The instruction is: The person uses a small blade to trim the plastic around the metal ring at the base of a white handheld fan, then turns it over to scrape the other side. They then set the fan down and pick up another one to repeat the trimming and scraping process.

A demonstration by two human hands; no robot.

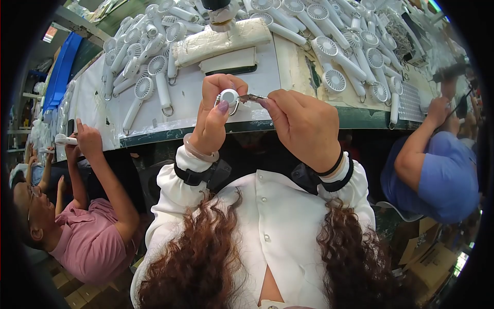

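Observation:
My left hand (210,123) is closed around a white handheld fan (229,97) above the front edge of the bench, its round end turned up towards me. A metal loop curves around that end. From the other side, my right hand (310,126) pinches a thin metal blade-like tool (251,98) between thumb and fingers. The tip of this tool reaches the side of the fan's end, next to the loop. The rest of the fan is hidden by my left hand and the viewing angle.
Many white fans (329,46) are heaped across the bench. Behind my hands lie a cream padded roll (221,44) and a dark flat object (231,70). A person in pink (92,232) works at left; another in blue (437,170) sits at right.

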